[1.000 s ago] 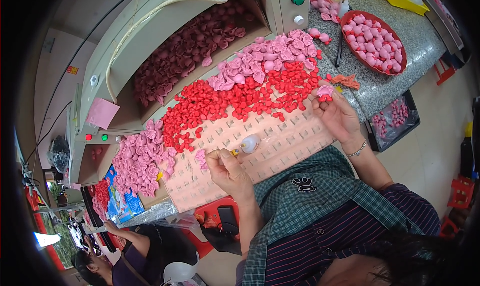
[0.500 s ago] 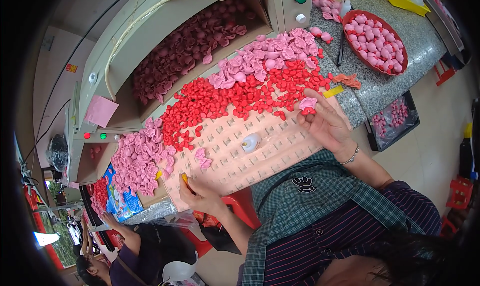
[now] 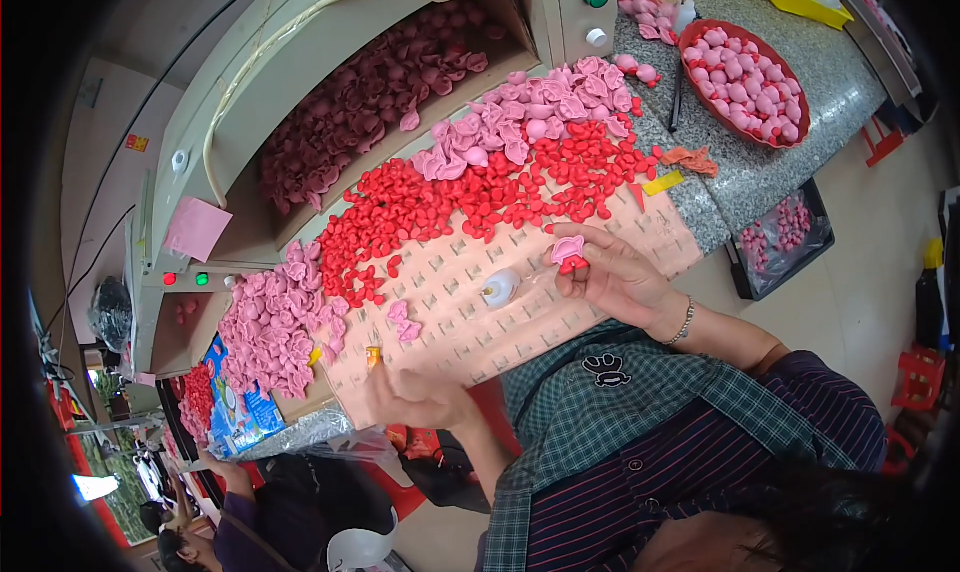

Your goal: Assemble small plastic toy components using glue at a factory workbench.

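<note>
My right hand (image 3: 625, 284) is over the right part of the pink patterned mat (image 3: 450, 322), pinching a small pink moulded piece (image 3: 568, 248) with red parts at its bottom. A white squeeze bottle (image 3: 500, 288) with a pointed tip lies left of it on the mat. My left hand (image 3: 418, 397), smeared by motion, is at the mat's near left edge. A small yellow-orange thing (image 3: 373, 357) shows at its fingertips; I cannot tell whether it is held or worn. Two loose pink pieces (image 3: 404, 320) lie just beyond that hand.
Small red pieces (image 3: 440, 202) cover the mat's far side, with pink shell-like pieces (image 3: 530, 117) behind and more pink pieces (image 3: 275, 327) at left. A grey machine (image 3: 350, 67) arches over a further heap. A red basket (image 3: 745, 82) stands far right. Another person (image 3: 240, 517) is at lower left.
My right hand has moved left and slightly nearer with the pink-and-red piece, toward the squeeze bottle. My left hand has shifted slightly and turned, its fingers now blurred.
</note>
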### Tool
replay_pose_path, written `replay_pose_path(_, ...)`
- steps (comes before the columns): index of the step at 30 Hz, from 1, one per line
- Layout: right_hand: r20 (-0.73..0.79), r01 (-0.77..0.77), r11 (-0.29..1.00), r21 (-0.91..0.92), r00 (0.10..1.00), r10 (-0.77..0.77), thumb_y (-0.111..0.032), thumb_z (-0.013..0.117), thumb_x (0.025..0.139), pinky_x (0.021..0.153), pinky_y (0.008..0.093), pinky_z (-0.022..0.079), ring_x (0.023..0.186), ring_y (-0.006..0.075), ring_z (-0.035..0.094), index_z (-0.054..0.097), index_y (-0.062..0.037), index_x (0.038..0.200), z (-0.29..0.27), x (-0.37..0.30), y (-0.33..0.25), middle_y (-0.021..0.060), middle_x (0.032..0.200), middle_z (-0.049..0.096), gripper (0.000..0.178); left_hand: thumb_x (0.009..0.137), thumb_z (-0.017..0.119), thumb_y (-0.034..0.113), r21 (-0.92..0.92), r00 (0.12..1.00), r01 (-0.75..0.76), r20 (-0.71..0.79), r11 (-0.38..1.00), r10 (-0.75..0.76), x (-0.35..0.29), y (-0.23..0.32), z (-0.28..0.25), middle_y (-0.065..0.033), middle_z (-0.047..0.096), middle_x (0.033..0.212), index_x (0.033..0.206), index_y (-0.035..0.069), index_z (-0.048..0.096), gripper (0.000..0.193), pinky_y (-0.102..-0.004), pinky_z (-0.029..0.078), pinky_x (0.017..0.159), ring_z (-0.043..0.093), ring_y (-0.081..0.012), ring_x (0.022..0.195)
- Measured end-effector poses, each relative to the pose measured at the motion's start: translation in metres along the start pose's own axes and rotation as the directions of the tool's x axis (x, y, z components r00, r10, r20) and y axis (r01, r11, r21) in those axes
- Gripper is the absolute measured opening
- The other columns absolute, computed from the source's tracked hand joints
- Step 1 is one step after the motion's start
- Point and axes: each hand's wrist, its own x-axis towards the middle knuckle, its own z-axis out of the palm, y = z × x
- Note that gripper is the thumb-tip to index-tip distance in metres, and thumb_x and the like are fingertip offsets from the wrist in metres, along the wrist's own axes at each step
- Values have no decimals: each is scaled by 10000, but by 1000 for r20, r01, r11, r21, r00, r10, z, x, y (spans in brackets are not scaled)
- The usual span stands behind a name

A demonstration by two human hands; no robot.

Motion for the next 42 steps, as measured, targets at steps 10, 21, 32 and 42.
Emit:
replay_pose_path(10, 22, 10, 1000, -22, 1000, -10, -139, 521, 1011, 913, 367, 516, 968, 235, 644, 459, -29, 1405, 3, 2, 0, 181, 1226, 625, 414, 848, 707, 16, -423, 730, 495, 676, 759, -100, -18, 83, 45, -161, 579, 1228, 1253, -18, 545, 438, -371, 471, 957, 583, -285, 1102)
replay_pose_path(21, 18, -24, 999, -39, 1000, 25, -175, 529, 1012, 901, 357, 495, 992, 229, 642, 452, -31, 1421, -1, 0, -1, 158, 1231, 628, 440, 925, 581, -54, -385, 670, 607, 719, 695, -186, -6, 69, 27, -196, 587, 1234, 1276, -55, 455, 372, -346, 514, 955, 604, -227, 1114)
replay_pose_path(32, 38, -7, 998, -67, 999, 9, -180, 532, 1011, 933, 368, 486, 1033, 242, 634, 447, -18, 1421, 4, 4, 3, 173, 1242, 615, 449, 912, 631, -29, -447, 662, 692, 706, 566, -251, -22, 83, 24, -196, 605, 1215, 1241, -52, 498, 356, -346, 516, 948, 626, -236, 1086)
replay_pose_path(42, 160, 21, 994, -106, 987, -4, -173, 520, 1015, 943, 372, 508, 1134, 302, 625, 425, 5, 1421, 31, 17, 3, 214, 1260, 599, 453, 918, 655, -3, -463, 661, 661, 731, 591, -167, -23, 85, 30, -164, 620, 1190, 1260, -41, 518, 370, -301, 545, 867, 652, -209, 1023)
